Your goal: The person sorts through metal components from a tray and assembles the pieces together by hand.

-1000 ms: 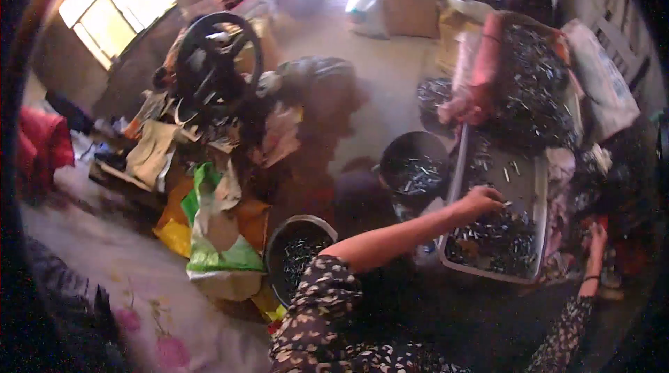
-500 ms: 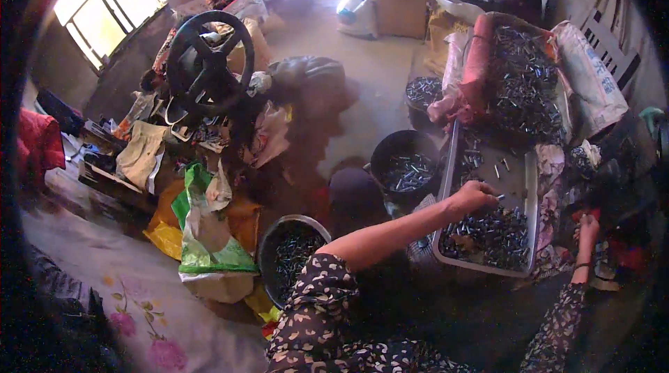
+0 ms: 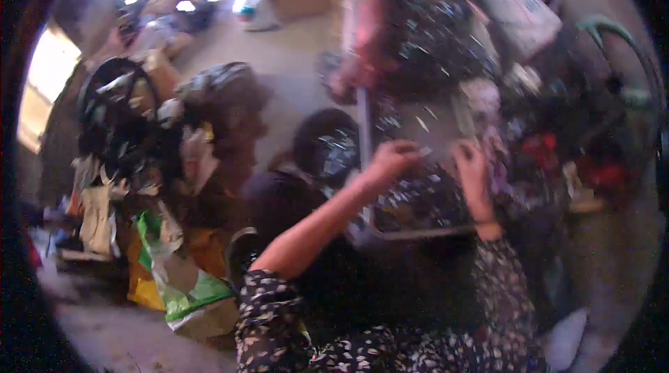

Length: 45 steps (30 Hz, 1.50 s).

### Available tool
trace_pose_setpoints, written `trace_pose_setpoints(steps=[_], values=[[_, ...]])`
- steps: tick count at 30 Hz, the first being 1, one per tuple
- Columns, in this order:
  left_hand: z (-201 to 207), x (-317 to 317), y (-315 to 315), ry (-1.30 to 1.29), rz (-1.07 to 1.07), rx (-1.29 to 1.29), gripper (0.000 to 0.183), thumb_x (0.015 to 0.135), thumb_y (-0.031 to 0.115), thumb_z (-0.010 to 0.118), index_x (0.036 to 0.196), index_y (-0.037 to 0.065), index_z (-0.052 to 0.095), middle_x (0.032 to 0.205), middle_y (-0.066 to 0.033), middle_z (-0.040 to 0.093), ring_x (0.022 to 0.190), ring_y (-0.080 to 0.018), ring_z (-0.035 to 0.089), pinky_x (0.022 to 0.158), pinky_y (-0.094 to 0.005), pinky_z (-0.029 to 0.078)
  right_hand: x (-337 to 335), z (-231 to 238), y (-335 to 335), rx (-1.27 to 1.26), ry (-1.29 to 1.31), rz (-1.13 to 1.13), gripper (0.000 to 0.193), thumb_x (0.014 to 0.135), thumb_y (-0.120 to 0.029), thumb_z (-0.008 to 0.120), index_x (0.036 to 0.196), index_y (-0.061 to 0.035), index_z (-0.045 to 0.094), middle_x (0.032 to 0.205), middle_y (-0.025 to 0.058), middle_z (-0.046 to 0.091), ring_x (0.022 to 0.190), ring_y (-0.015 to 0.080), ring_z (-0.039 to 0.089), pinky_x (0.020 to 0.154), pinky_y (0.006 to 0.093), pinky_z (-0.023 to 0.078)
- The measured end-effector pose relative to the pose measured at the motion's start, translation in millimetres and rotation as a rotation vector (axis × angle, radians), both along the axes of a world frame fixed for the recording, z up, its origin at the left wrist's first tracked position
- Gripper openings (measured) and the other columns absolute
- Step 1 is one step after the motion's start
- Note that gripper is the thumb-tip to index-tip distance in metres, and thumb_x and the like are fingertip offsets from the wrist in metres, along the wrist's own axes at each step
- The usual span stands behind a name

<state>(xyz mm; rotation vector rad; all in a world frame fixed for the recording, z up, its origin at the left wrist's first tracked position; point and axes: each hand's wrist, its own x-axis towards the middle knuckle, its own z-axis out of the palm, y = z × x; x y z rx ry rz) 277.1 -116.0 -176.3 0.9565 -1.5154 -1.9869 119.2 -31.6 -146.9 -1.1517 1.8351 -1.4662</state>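
Note:
My left hand [image 3: 396,162] is over a shallow metal-rimmed tray [image 3: 364,132], its fingers closed on a small metal pin [image 3: 424,153]. Facing it, my right hand [image 3: 472,167] is raised above the tray's right side with its fingers bent. Motion smears those fingertips, so whether they hold anything is unclear. Dark and shiny metal pins [image 3: 425,202] lie heaped in the near part of the tray. A few more lie on its paler bare bottom, beyond my hands.
Beyond the tray sits a large heap of similar pins [image 3: 435,31] edged by a pink sack [image 3: 369,38]. A dark bucket [image 3: 306,137] of pins stands left of the tray. Red items [image 3: 543,150] lie to the right. A green-and-white sack [image 3: 185,286] rests at lower left.
My right hand has left the red item at the right and come over the tray beside my left hand. The head view has swung right, shifting the scene left.

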Motion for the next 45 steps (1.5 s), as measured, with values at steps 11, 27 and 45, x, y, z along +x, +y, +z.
trace_pose_setpoints(steps=[11, 27, 45], values=[[22.4, -3.5, 10.9, -0.100, -0.019, 0.124, 0.027, 0.074, 0.012, 0.058, 0.096, -0.003, 0.055, 0.077, -0.0062, 0.059, 0.067, -0.0108, 0.055, 0.057, -0.0213, 0.044, 5.9, -16.9, 0.3, 0.048, -0.421, 0.149, 0.024, 0.082, -0.027, 0.053, 0.087, -0.0037, 0.055, 0.061, 0.0020, 0.055, 0.042, 0.0055, 0.046, 0.037, 0.0185, 0.035], [24.5, -8.0, 18.8, -0.314, -0.057, -0.476, 0.030, 0.071, 0.012, 0.060, 0.098, 0.000, 0.056, 0.082, -0.0106, 0.061, 0.070, -0.0120, 0.056, 0.063, -0.0253, 0.045, 5.3, -29.0, -4.2, -0.012, -0.035, 0.149, 0.024, 0.079, -0.025, 0.055, 0.079, -0.0007, 0.058, 0.059, 0.0069, 0.056, 0.054, 0.0124, 0.053, 0.051, 0.0273, 0.040], [15.6, -11.3, 19.8, -0.189, -0.025, -0.331, 0.030, 0.074, 0.011, 0.056, 0.100, -0.003, 0.052, 0.079, -0.0060, 0.058, 0.069, -0.0100, 0.053, 0.061, -0.0230, 0.044, 6.9, -21.0, -0.9, -0.030, 0.005, 0.174, 0.022, 0.079, -0.024, 0.056, 0.082, -0.0023, 0.058, 0.064, 0.0080, 0.059, 0.057, 0.0139, 0.056, 0.053, 0.0268, 0.043]])
